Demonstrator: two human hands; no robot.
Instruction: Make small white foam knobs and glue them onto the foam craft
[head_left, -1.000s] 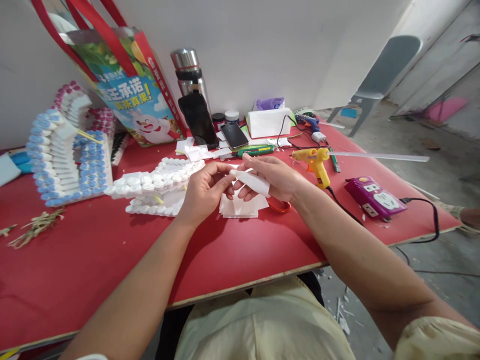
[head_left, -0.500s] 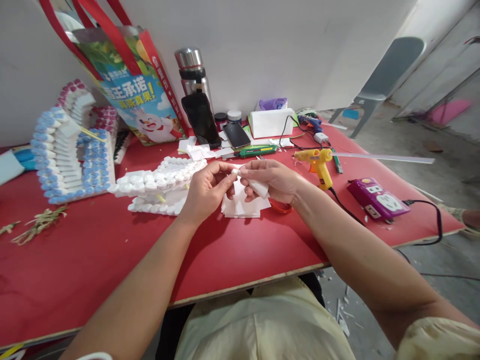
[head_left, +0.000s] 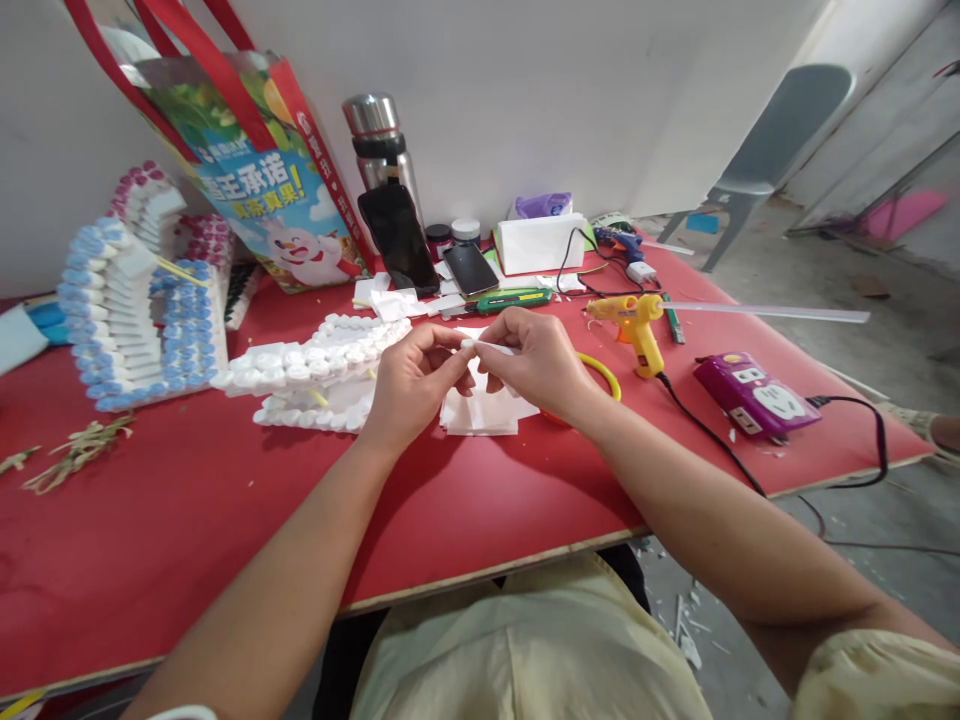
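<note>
Both my hands meet above the red table (head_left: 187,500), pinching one small white rolled paper piece (head_left: 487,347) between them. My left hand (head_left: 412,385) grips its left end with thumb and fingers. The fingers of my right hand (head_left: 536,365) are curled round the rest of the roll, hiding most of it. Under the hands lies a small stack of white paper sheets (head_left: 480,412). A white model of rolled paper tubes (head_left: 315,368) lies just left of my left hand.
A yellow glue gun (head_left: 636,325) with a long glue stick, a purple power strip (head_left: 750,393) and cables lie to the right. Scissor handles (head_left: 604,372) show behind my right hand. Phones, a flask (head_left: 379,145), a shopping bag (head_left: 255,170) and a blue-and-white tube model (head_left: 135,310) stand behind.
My right hand has rolled over the paper piece and closed round it, so less of the roll shows. My left hand stayed pinched on its end.
</note>
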